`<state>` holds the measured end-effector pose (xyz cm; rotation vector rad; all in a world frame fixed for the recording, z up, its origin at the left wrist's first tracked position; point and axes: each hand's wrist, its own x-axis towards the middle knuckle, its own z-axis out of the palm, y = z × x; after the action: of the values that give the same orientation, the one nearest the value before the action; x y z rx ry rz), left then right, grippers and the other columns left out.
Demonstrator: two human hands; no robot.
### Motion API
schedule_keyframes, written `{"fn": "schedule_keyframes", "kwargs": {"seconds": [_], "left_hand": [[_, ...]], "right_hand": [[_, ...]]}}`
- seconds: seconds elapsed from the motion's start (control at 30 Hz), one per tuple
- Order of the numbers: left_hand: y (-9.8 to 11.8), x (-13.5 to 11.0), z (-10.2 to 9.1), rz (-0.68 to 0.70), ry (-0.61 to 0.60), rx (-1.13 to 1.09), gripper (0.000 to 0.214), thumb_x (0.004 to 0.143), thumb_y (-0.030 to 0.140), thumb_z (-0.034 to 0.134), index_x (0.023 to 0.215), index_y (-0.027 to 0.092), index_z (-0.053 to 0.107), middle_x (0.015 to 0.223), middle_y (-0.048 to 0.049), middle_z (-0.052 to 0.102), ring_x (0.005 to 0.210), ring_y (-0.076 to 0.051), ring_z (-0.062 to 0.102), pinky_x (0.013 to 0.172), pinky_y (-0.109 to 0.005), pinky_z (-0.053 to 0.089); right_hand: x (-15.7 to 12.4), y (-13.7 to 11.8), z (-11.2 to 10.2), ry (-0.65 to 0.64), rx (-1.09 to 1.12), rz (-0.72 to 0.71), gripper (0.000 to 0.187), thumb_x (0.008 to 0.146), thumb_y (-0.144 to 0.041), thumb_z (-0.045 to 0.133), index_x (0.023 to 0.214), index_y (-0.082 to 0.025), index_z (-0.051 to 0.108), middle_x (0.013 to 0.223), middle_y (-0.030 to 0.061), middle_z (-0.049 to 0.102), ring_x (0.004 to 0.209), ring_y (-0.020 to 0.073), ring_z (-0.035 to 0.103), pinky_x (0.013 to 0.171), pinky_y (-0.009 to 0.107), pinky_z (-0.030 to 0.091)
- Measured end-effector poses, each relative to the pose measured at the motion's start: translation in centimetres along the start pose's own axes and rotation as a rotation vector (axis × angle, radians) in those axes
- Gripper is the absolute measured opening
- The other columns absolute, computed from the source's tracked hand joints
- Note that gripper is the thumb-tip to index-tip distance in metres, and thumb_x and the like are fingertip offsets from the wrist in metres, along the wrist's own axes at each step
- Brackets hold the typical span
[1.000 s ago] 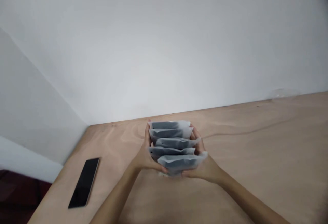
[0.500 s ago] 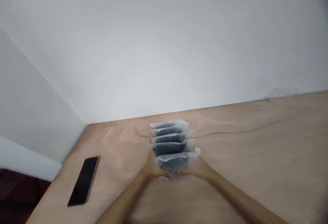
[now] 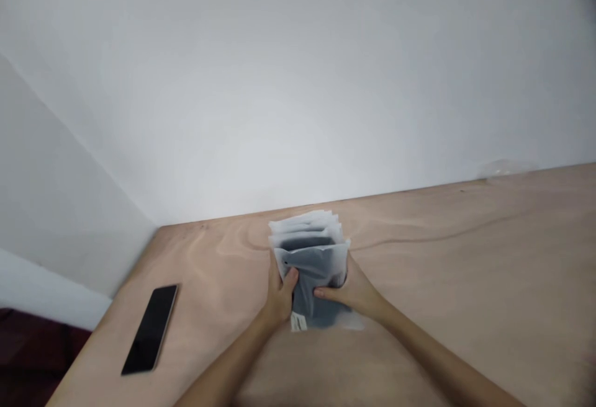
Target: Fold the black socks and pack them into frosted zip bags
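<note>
A stack of several frosted plastic bags point(image 3: 321, 264) with dark contents stands on edge above the wooden table, their pale top edges fanned one behind another. My left hand point(image 3: 280, 295) grips the stack's left side, its thumb pressed on the front bag. Around the right side is my right hand point(image 3: 354, 289), thumb lying across the front face. The other fingers of both hands are hidden behind the bags. A small white label point(image 3: 298, 322) shows at the front bag's lower left corner. What the dark contents are, I cannot tell.
On the left of the wooden table point(image 3: 456, 283) lies a black smartphone point(image 3: 151, 329). A white wall point(image 3: 298, 97) rises along the table's back edge. Some clear plastic point(image 3: 505, 168) rests at the back right, against the wall.
The spread bags have been drawn closer together and the front one now stands more upright, facing me. Both thumbs have come up onto its front face. The smartphone stays put.
</note>
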<state>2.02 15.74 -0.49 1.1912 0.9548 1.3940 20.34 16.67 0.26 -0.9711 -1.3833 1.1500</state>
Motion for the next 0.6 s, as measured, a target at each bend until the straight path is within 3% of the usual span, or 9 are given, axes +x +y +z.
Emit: {"fn": "schedule_keyframes", "kwargs": {"seconds": [0.17, 0.27, 0.33, 0.4, 0.5, 0.6], "left_hand": [[2.8, 2.1, 2.7, 0.01, 0.007, 0.071, 0.054, 0.089, 0.06, 0.069, 0.127, 0.021, 0.061, 0.131, -0.0096, 0.066, 0.125, -0.029, 0.058, 0.111, -0.039, 0.04], [4.2, 4.2, 4.3, -0.015, -0.055, 0.057, 0.053, 0.088, 0.061, 0.069, 0.122, 0.02, 0.064, 0.125, -0.0097, 0.069, 0.12, -0.03, 0.061, 0.106, -0.039, 0.044], [4.7, 5.5, 4.6, -0.002, -0.138, 0.012, 0.06, 0.088, 0.064, 0.067, 0.129, 0.02, 0.062, 0.13, -0.0101, 0.068, 0.123, -0.03, 0.061, 0.107, -0.039, 0.044], [4.7, 6.5, 4.3, 0.018, -0.208, -0.003, 0.067, 0.092, 0.065, 0.062, 0.142, 0.021, 0.054, 0.139, -0.0114, 0.063, 0.127, -0.03, 0.06, 0.109, -0.039, 0.043], [3.7, 6.9, 2.9, 0.006, -0.205, 0.149, 0.065, 0.102, 0.061, 0.043, 0.154, 0.021, 0.039, 0.147, -0.0147, 0.055, 0.128, -0.029, 0.06, 0.108, -0.041, 0.044], [1.7, 5.9, 1.1, -0.033, -0.162, 0.311, 0.063, 0.101, 0.06, 0.043, 0.151, 0.021, 0.042, 0.149, -0.0173, 0.052, 0.131, -0.031, 0.057, 0.11, -0.047, 0.042]], "right_hand": [[0.8, -3.2, -1.3, 0.049, 0.141, 0.109, 0.098, 0.058, -0.043, 0.095, 0.142, -0.024, 0.048, 0.132, 0.0153, 0.068, 0.119, 0.0352, 0.066, 0.099, 0.05, 0.055], [1.3, -4.4, -2.6, 0.084, 0.22, 0.195, 0.087, 0.062, -0.042, 0.093, 0.138, -0.025, 0.052, 0.127, 0.0129, 0.072, 0.113, 0.0351, 0.07, 0.091, 0.048, 0.06], [1.9, -4.8, -3.9, 0.1, 0.253, 0.26, 0.074, 0.064, -0.043, 0.09, 0.129, -0.023, 0.059, 0.118, 0.0124, 0.076, 0.105, 0.0355, 0.073, 0.087, 0.048, 0.062], [3.0, -4.9, -5.6, 0.126, 0.259, 0.327, 0.058, 0.069, -0.045, 0.086, 0.118, -0.021, 0.066, 0.108, 0.0124, 0.078, 0.096, 0.0353, 0.075, 0.082, 0.047, 0.062], [5.4, -4.8, -8.8, 0.194, 0.215, 0.426, 0.035, 0.085, -0.047, 0.074, 0.108, -0.021, 0.07, 0.099, 0.0122, 0.078, 0.09, 0.0315, 0.075, 0.077, 0.043, 0.062], [7.9, -4.0, -11.6, 0.257, 0.127, 0.521, 0.029, 0.098, -0.043, 0.064, 0.113, -0.019, 0.068, 0.109, 0.0096, 0.073, 0.093, 0.0232, 0.072, 0.08, 0.04, 0.061]]}}
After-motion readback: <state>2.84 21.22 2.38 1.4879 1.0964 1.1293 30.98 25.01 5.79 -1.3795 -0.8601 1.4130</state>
